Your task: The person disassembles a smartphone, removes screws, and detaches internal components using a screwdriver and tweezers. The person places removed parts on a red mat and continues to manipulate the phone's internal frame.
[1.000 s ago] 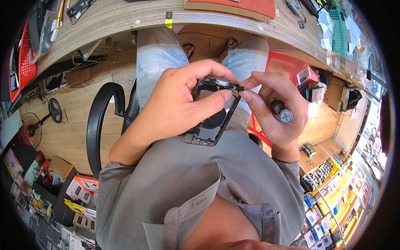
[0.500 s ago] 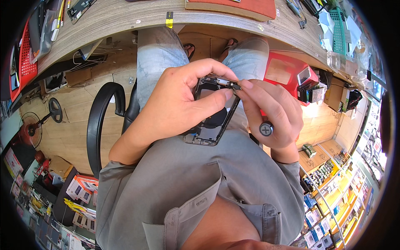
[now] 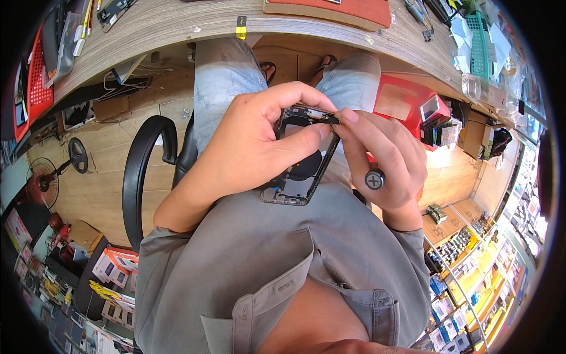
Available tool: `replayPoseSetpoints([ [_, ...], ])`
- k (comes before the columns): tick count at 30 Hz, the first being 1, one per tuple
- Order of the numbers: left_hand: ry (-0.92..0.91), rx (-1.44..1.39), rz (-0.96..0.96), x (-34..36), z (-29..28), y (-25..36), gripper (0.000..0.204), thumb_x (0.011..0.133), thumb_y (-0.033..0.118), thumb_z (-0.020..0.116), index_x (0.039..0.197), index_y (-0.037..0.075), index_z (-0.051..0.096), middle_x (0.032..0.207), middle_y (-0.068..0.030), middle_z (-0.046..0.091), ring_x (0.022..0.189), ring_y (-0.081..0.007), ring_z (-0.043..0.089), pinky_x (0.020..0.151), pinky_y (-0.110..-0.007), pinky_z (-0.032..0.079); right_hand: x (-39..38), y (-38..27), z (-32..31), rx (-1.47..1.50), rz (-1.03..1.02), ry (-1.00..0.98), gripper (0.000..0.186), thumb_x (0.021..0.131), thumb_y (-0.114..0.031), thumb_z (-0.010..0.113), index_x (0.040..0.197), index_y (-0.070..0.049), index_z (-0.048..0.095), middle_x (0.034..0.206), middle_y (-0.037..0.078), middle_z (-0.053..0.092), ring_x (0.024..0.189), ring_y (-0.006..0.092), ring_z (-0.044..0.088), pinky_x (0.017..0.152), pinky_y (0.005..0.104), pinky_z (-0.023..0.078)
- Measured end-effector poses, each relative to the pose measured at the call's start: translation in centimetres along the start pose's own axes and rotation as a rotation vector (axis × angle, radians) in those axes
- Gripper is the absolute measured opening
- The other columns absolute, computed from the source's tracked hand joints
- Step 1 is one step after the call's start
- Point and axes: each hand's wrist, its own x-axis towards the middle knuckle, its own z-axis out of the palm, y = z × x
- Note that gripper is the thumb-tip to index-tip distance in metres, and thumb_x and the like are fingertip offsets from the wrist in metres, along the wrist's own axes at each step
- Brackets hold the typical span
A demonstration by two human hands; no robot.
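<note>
An opened phone housing (image 3: 298, 187), dark-rimmed with parts inside, is held at a tilt above my lap. My left hand (image 3: 244, 144) is closed round its upper end, the thumb lying across the inside and the fingers behind the far edge. My right hand (image 3: 389, 153) is at the housing's upper right corner. Its thumb and index finger pinch a small dark part (image 3: 333, 119) there, mostly covered by the fingertips. Tucked in the curled fingers of that same hand is a screwdriver (image 3: 374, 180); only its round dark cap shows.
The wooden desk (image 3: 218, 29) curves across the far side, with a red box (image 3: 330, 13) on it. A red basket (image 3: 40, 88) stands far left, a green basket (image 3: 479, 47) far right. A black chair armrest (image 3: 134, 177) is beside my left arm.
My right hand has shifted slightly left, bringing its fingertips and the screwdriver cap a little closer to the housing. My left hand keeps its hold almost unmoved.
</note>
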Motion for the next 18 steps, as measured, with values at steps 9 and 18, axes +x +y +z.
replayPoseSetpoints([
  [9,0.096,-0.054,0.085,0.2,0.7,-0.8,0.023,0.097,0.006,0.077,0.119,0.0,0.074,0.099,-0.0036,0.075,0.093,-0.0062,0.065,0.083,-0.026,0.053,0.0,-0.4,0.2,0.091,0.108,0.036,0.047,0.082,0.016,0.083,0.126,0.005,0.072,0.1,0.016,0.081,0.072,0.0144,0.072,0.054,0.0248,0.052],
  [18,0.111,0.004,0.061,0.2,0.6,-1.2,0.022,0.097,0.008,0.079,0.118,0.002,0.075,0.094,-0.001,0.074,0.085,-0.0035,0.061,0.074,-0.024,0.05,0.7,-0.3,-0.8,-0.014,0.058,-0.009,0.05,0.08,0.012,0.086,0.127,0.003,0.071,0.096,0.012,0.082,0.066,0.0137,0.067,0.053,0.0255,0.047],
])
